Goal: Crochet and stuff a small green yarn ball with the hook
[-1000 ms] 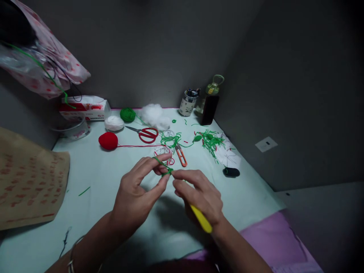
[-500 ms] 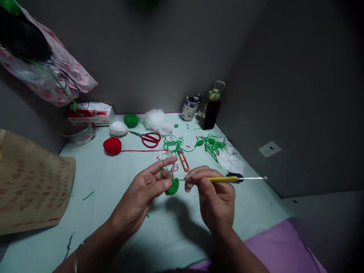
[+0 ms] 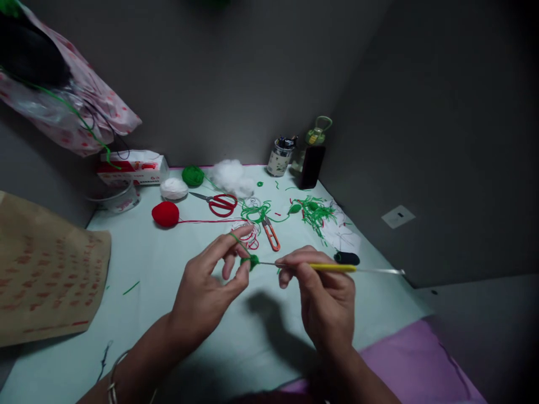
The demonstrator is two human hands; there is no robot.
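A small green crochet piece (image 3: 253,262) is at the fingertips of my left hand (image 3: 206,280). The thumb and a finger pinch its left edge, and green yarn runs from it over the raised index finger. My right hand (image 3: 324,292) grips a crochet hook (image 3: 332,268) by its yellow handle, pen-like. One thin metal end points left and meets the piece; whether it is inside a stitch I cannot tell. The other metal end sticks out to the right.
Beyond my hands lie orange thread snips (image 3: 270,234), red-handled scissors (image 3: 223,205), a red yarn ball (image 3: 165,215), a white yarn ball (image 3: 174,189), a green yarn ball (image 3: 192,176), white stuffing (image 3: 232,177) and green yarn scraps (image 3: 315,213). A brown paper bag (image 3: 50,275) stands left.
The green piece has risen slightly and turned, showing less of its face. My left fingers have shifted around it, and my right hand with the hook has moved slightly right.
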